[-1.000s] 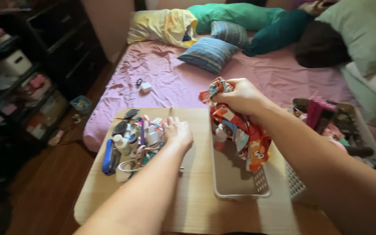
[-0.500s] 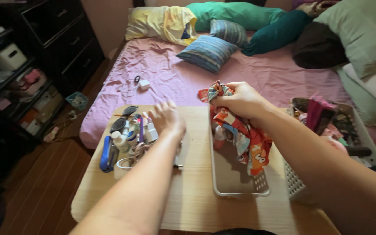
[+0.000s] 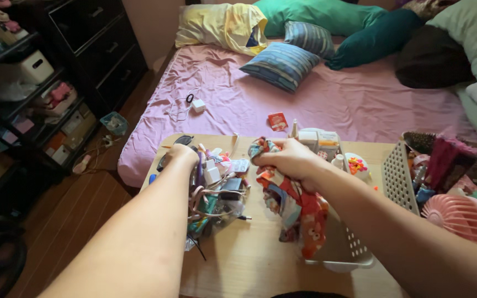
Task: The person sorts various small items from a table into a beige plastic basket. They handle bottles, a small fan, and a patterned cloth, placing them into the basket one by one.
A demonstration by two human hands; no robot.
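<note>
Your right hand (image 3: 289,160) clenched the patterned cloth (image 3: 293,207) over the white basket (image 3: 342,255); your left hand (image 3: 180,152) reached into the clutter pile (image 3: 216,190) on the tabletop (image 3: 249,259), grip hidden, can't tell.

A bed (image 3: 327,99) with a pink sheet and piled pillows (image 3: 282,63) fills the back; a dark dresser (image 3: 92,49) and cluttered shelves (image 3: 23,105) stand left on a wooden floor (image 3: 78,221).
</note>
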